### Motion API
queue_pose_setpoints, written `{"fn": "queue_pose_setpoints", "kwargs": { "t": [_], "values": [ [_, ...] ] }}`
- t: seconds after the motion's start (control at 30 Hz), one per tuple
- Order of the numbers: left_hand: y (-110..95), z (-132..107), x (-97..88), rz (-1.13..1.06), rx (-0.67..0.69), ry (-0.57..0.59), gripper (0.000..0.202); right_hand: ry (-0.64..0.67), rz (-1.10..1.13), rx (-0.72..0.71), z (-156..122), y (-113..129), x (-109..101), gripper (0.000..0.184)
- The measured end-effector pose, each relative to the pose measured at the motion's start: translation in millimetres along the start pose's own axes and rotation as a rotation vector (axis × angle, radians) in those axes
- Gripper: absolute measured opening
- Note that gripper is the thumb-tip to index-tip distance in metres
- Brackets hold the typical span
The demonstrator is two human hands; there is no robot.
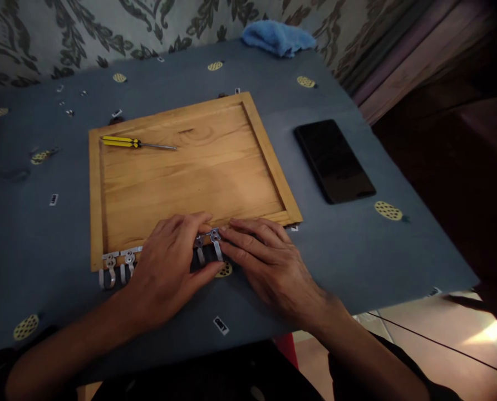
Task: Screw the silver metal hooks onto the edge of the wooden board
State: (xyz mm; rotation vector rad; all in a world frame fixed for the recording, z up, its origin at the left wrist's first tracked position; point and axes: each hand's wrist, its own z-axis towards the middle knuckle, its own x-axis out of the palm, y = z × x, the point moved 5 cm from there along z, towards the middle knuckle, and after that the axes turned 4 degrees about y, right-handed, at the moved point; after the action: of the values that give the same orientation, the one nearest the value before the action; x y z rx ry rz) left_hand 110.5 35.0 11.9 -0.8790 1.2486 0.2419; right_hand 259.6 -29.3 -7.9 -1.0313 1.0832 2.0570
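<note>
A metal hook rail (215, 236) with several curved double hooks lies along the near edge of a shallow wooden tray (273, 167). The hooks jut out past that edge toward me. My left hand (168, 273) is laid over the middle of the rail, fingers curled across it and thumb reaching right below the hooks. At the rail's right end, my right hand (273, 264) rests with its fingers stretched over the rail end and the tray's rim; its thumb is hidden. Inside the tray, toward the far left, lies a screwdriver (121, 142) with a yellow and black handle.
A black phone (335, 161) lies right of the tray on a grey-blue tablecloth (340, 250) printed with pineapples. A blue cloth (277, 38) sits at the back against the patterned wall. Several tiny metal pieces (69, 112) are scattered at the back left. The table's edge drops off at right.
</note>
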Motion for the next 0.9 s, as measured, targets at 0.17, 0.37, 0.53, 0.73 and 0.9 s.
{"fn": "queue_pose_setpoints", "kwargs": {
  "t": [0.17, 0.37, 0.53, 0.73, 0.9],
  "values": [
    [-0.2, -0.7, 0.1, -0.025, 0.006, -0.006, 0.062, -0.027, -0.012, -0.031, 0.5, 0.7, -0.5, 0.024],
    [1.2, -1.8, 0.0, -0.095, 0.006, -0.004, 0.07, -0.014, -0.007, -0.029, -0.1, -0.3, 1.9, 0.024],
    [-0.8, -0.6, -0.7, -0.063, 0.024, -0.005, 0.069, -0.016, -0.003, -0.026, 1.0, 0.2, 0.8, 0.023],
    [-2.2, -0.4, 0.3, 0.006, 0.028, -0.022, 0.074, -0.004, -0.001, -0.033, 2.8, 0.6, -1.3, 0.025],
    [-1.5, -0.6, 0.4, 0.01, 0.036, -0.034, 0.073, -0.006, -0.007, -0.043, 4.0, 0.7, -2.2, 0.025]
  ]
}}
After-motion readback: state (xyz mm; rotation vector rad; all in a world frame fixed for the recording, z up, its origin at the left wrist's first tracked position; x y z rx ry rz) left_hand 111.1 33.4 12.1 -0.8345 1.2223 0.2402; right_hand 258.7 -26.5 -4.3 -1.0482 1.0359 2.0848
